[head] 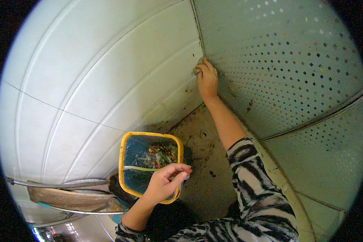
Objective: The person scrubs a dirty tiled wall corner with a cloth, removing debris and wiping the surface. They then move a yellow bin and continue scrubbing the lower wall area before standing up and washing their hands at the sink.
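My right hand is stretched out to the corner where two wall surfaces meet. In its fingers is a crumpled greyish-green scrubbing pad or cloth, pressed against the seam of the ribbed white panel. My left hand hovers over the near right part of a yellow-rimmed bin, its fingers curled and thumb bent in. Something small and pale shows beside the fingertips, and whether they hold it is unclear. Inside the bin lies mixed scrap waste. A pale green-white strip runs across the opening towards my left wrist.
Right of my arm stands a pale green panel with diamond-shaped holes. The brown floor is dirty and strewn with dark bits. At the lower left, a worn board and metal tubes sit beside the bin.
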`<state>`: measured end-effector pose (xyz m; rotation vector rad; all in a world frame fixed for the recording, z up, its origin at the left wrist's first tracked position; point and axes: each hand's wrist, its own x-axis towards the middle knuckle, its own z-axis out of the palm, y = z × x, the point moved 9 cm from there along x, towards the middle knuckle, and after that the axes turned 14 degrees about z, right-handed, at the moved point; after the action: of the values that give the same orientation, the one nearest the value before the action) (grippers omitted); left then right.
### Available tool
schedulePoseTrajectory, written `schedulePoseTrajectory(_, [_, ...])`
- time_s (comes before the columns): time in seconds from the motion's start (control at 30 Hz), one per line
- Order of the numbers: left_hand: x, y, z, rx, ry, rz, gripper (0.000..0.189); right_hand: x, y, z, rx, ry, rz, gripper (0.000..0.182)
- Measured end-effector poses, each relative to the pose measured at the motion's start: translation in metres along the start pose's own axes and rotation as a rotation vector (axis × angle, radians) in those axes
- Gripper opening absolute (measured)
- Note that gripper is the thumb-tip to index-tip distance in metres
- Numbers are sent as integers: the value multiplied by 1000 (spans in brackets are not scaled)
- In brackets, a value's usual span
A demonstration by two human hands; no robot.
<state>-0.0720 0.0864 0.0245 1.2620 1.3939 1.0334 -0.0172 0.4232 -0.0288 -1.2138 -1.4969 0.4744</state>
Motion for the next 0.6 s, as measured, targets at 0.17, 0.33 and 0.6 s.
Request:
schedulePoseTrajectory(0.17, [-4, 4, 2, -3, 5, 37, 19, 24, -81, -37, 134, 128, -128, 28])
schedulePoseTrajectory(0.33, [-7, -2, -3, -19, 26, 33, 22, 30, -77, -20, -17, 157, -142, 29])
schedulePoseTrajectory(0.6, [-11, 4, -2, 97, -4, 86, 17, -21, 34, 21, -116, -153, 82, 28])
